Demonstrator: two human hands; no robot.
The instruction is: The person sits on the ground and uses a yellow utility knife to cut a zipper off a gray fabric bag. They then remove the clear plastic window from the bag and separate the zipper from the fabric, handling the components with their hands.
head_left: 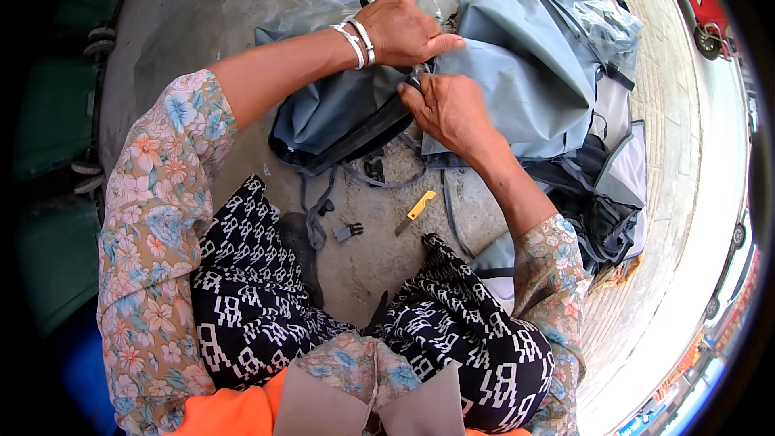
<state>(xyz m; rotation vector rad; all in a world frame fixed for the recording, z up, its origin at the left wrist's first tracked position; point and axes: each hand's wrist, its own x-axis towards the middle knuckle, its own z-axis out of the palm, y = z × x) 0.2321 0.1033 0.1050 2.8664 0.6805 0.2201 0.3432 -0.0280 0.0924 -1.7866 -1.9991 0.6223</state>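
A grey-blue bag (331,123) with black edging lies in front of my knees. My left hand (400,32), with white bands on its wrist, is closed on the upper part of this bag, beside dark straps; its thumb points right. Just below it, my right hand (454,109) pinches the bag's black edge, with a small shiny piece between the two hands. Exactly what each set of fingers covers is hidden. Loose grey straps (317,222) hang from the bag toward a dark buckle piece (349,232). On the ground lies a yellow-handled knife (417,206).
More grey-blue bags (525,89) are heaped to the right, with clear plastic (593,20) on top and dark straps (597,210) below. Dark green containers on wheels (60,113) stand at the left. A red vehicle (702,0) is at the far right.
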